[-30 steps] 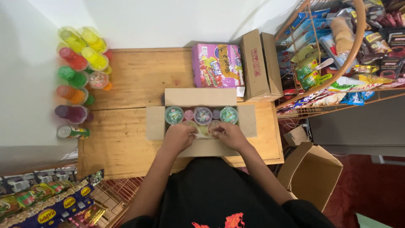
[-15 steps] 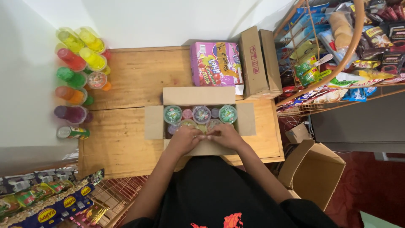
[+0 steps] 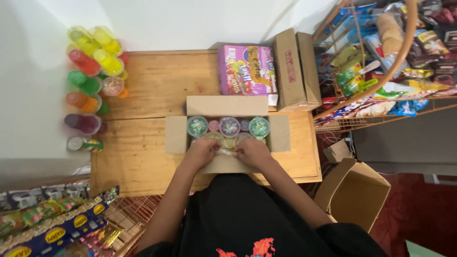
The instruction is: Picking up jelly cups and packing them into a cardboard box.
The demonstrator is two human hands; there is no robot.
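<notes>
An open cardboard box [image 3: 176,135] sits on the wooden table [image 3: 138,157] in front of me, filled with several small round lidded jelly cups [image 3: 229,126] in green, purple and yellow. My left hand [image 3: 202,152] and my right hand [image 3: 252,152] are both at the near row of cups inside the box, fingers curled together around a small clear-wrapped cup [image 3: 227,151] between them. The far row of three cups stands uncovered.
Stacked tubes of coloured cups [image 3: 90,71] line the table's left edge. A pink carton [image 3: 246,70] and a closed brown box [image 3: 290,69] stand at the back. A wire snack rack [image 3: 381,62] is on the right, an empty carton [image 3: 354,192] on the floor.
Both hands have slid slightly nearer to me along the box's near row and closed together; the box and cups stay put.
</notes>
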